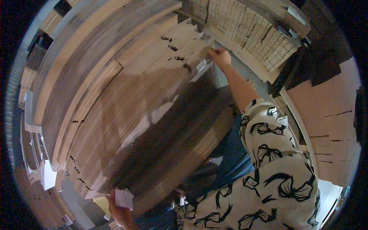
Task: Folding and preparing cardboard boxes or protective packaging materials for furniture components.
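Note:
A wide brown cardboard sheet (130, 96) lies across the middle, with several dark marks along its far and near ends. At its far right corner my right hand (220, 58) is closed, thumb and fingers pinching the edge. A small white piece (201, 66) shows just below that hand. Down at the lower left, my left hand (119, 212) is at the sheet's near corner, its fingers bent around the edge and partly hidden. A pale square piece (124, 199), perhaps paper or cloth, covers part of these fingers. Dark shadow falls over the near side of the cardboard.
More stacked cardboard (96, 23) rises in layers at the far left. Bundled flat cardboard (245, 32) stands at the far right, beside another brown stack (326, 130) on the right. A yellow piece (102, 205) lies by my left hand on grey floor (76, 199).

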Motion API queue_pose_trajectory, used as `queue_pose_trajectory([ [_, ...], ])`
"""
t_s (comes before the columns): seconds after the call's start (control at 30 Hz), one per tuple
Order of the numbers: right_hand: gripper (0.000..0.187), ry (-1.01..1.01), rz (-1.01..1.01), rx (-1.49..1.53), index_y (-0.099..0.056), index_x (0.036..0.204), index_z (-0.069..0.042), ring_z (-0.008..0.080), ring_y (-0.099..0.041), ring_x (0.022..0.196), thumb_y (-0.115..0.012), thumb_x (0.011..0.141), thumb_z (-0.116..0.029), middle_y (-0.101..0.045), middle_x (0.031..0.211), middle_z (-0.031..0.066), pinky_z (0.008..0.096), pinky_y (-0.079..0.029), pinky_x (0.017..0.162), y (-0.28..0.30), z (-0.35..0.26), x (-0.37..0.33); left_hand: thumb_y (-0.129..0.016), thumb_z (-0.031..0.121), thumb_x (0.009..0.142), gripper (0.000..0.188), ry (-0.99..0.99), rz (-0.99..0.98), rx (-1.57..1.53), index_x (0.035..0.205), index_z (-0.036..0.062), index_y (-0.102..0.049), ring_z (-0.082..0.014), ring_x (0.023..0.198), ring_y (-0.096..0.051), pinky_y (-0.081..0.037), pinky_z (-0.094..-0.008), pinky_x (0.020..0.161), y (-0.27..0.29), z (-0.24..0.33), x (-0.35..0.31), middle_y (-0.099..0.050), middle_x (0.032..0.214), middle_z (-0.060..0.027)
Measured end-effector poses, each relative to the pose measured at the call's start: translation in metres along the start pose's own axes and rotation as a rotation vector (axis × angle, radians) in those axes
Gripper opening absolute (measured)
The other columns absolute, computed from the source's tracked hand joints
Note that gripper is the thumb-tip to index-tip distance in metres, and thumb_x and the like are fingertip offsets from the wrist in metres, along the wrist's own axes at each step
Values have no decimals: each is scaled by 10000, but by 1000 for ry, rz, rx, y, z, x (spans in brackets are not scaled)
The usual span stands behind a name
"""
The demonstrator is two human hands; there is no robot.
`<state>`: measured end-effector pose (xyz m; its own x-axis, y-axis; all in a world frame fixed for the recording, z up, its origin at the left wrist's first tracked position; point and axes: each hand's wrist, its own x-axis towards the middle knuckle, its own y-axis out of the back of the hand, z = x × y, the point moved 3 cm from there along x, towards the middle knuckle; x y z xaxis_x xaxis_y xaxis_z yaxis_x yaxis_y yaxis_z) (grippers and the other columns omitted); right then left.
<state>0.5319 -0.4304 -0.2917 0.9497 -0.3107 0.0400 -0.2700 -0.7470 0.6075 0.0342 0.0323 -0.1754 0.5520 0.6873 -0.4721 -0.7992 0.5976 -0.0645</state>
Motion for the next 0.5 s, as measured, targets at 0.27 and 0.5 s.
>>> queue_pose_trajectory([
  [0.27, 320, -235, 15, 212, -644, 861, -54, 152, -592, 739, -682, 703, -330, -626, 822, 30, 300, -471, 638, 5, 1, -10, -448, 330, 906, 439, -109, 4, 3, 1169, -19, -483, -278, 985, -545, -459, -407, 854, 3, 14, -13, -527, 1129, -158],
  [0.5, 268, -27, -235, -611, -620, 949, -57, 267, -620, 771, -562, 744, -219, -634, 875, 132, 417, -491, 637, 35, 12, 10, -490, 188, 883, 323, -649, 396, 386, 1147, 10, -543, -279, 1008, -537, -440, -375, 886, -15, 91, -86, -556, 1106, -185],
])
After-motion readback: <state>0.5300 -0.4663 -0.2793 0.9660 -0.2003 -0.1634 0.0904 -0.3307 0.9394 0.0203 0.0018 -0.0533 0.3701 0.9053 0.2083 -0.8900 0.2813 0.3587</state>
